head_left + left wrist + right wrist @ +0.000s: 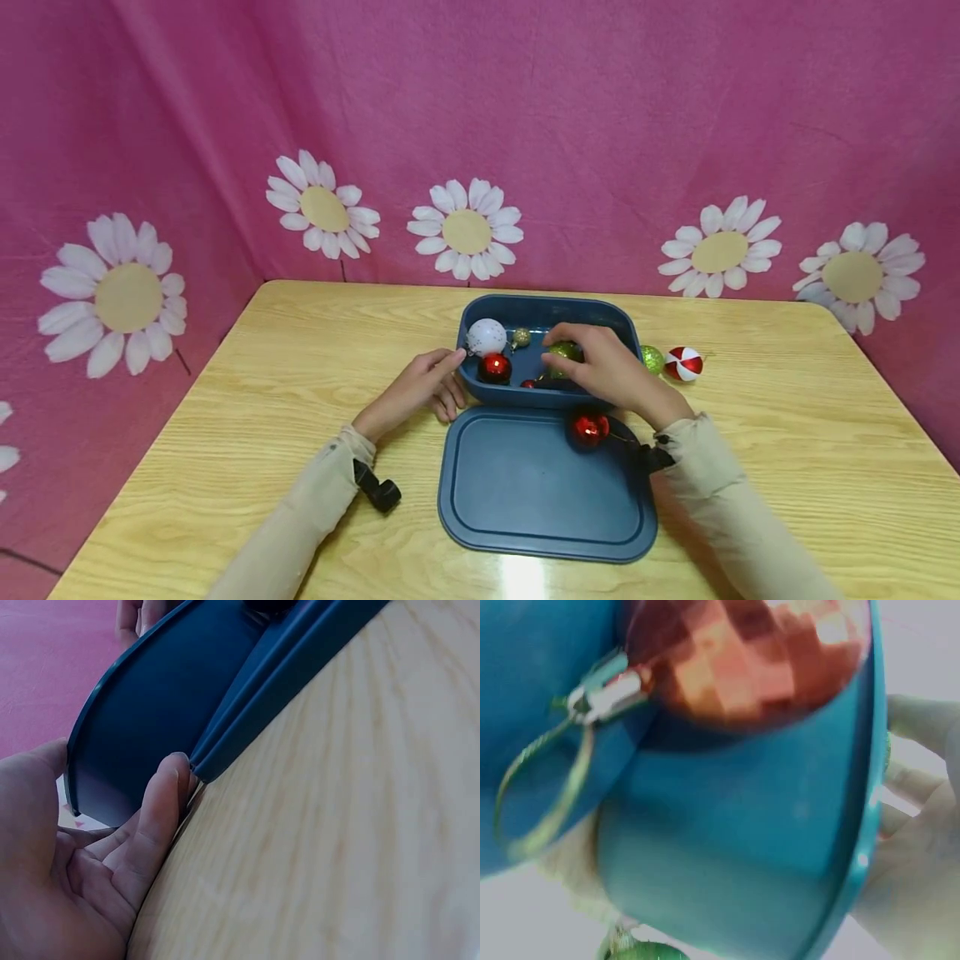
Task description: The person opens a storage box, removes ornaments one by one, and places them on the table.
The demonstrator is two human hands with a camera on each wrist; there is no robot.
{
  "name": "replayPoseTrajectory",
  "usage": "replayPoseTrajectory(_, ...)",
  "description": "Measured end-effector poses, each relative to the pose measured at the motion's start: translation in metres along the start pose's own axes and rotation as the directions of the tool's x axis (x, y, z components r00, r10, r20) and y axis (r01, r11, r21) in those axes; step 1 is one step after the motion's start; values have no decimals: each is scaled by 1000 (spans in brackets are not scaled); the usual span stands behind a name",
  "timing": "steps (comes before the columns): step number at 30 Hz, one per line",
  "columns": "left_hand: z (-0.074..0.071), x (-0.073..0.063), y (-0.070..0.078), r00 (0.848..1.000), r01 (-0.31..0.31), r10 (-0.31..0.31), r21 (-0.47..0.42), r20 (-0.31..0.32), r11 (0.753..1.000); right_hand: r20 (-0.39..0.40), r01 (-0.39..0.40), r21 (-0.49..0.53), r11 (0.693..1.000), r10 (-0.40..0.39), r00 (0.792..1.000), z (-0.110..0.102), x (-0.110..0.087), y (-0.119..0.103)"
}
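A dark blue box (pixel 551 398) holds a white speckled bauble (pixel 487 337), a shiny red bauble (pixel 494 367), a small gold bauble (pixel 521 337) and a partly hidden small red one. At its left end, my left hand (pixel 422 387) holds the box, thumb at the rim and bent fingers (pixel 156 802) low against the side. Reaching over the right part of the box, my right hand (pixel 597 362) grips a green glittery bauble (pixel 564 357) between thumb and fingers. The right wrist view shows this hand beyond the rim, mostly washed out.
In front of the box lies its blue lid (pixel 543 500). A faceted red bauble (pixel 588 429) with a gold loop rests on the lid's far right corner. Right of the box sit a green glitter bauble (pixel 652 359) and a red-and-white bauble (pixel 683 364) on the wooden table (pixel 787 400).
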State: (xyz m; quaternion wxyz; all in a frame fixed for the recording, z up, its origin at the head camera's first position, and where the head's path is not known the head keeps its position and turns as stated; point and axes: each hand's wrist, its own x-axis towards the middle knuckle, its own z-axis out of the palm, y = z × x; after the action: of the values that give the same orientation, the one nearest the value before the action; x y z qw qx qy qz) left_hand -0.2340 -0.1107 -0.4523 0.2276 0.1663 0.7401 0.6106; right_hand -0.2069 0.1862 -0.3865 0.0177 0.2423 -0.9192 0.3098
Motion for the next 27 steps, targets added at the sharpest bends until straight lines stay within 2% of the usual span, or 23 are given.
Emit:
replayPoseTrajectory(8,4,4,-3,1000,4,-4,-1,-4,1000,-52,7,-61,998,-11,999,-12,-18,4)
replayPoseTrajectory(15,4,3,-2,1000,-2,2,-2,4,1000,-59,-20,-96,995,14,998,-25,-37,4)
replayPoseTrajectory(27,1,1,-1,1000,-1,1,10,-4,1000,-134,12,-174,985,-36,990,-48,-56,3)
